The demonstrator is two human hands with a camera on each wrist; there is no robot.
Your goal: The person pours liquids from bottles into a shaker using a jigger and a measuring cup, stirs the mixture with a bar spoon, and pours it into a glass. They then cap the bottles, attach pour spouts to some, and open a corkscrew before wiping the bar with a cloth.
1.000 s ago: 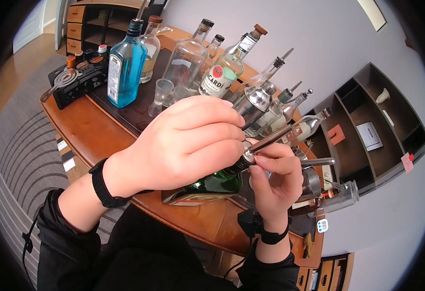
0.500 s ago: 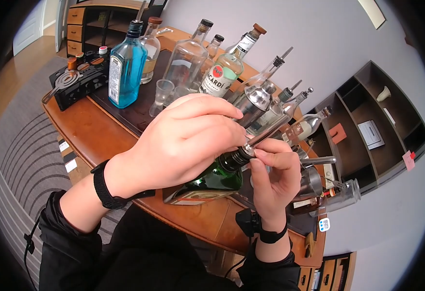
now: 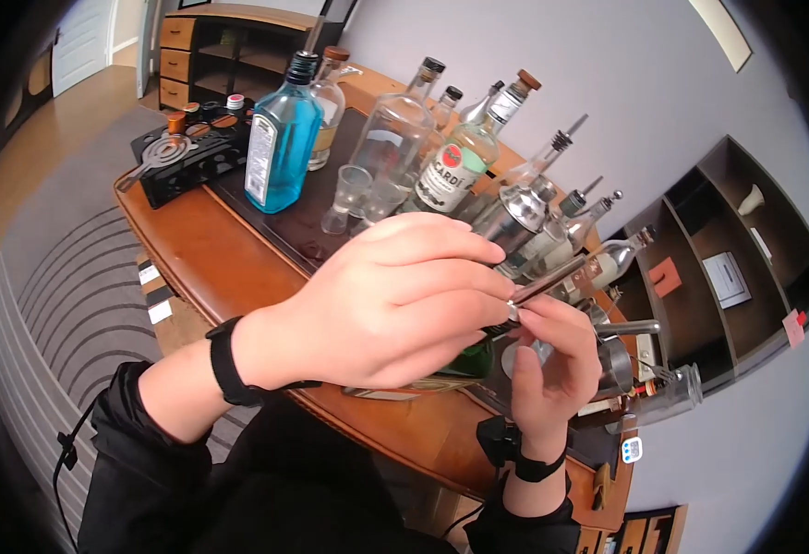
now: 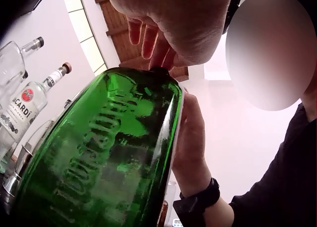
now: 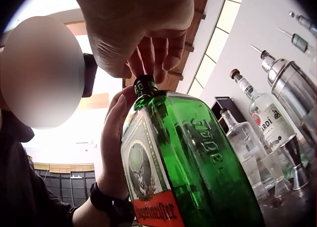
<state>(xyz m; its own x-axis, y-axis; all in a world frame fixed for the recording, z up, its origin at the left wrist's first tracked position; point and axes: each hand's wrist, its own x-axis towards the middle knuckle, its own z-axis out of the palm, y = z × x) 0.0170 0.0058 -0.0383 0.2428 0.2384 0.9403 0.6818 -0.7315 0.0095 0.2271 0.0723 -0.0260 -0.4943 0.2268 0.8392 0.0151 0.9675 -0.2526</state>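
Note:
A square green Jägermeister bottle stands tilted between my hands, its label visible in the right wrist view. A metal pour spout sticks out of its black neck. My left hand grips the neck, its back covering most of it in the head view. My right hand is at the other side, index fingertip at the spout's base. Its thumb stands apart from the spout, and its other fingers extend down toward the neck.
Behind the hands stand a blue bottle, a Bacardi bottle, a metal shaker, several other bottles and small glasses. A strainer lies on a black box at the left. A glass jar lies at the right.
The head view has shifted, so everything sits lower and farther right. My left hand now covers the neck that showed half a second ago. My right thumb has parted from the spout's base.

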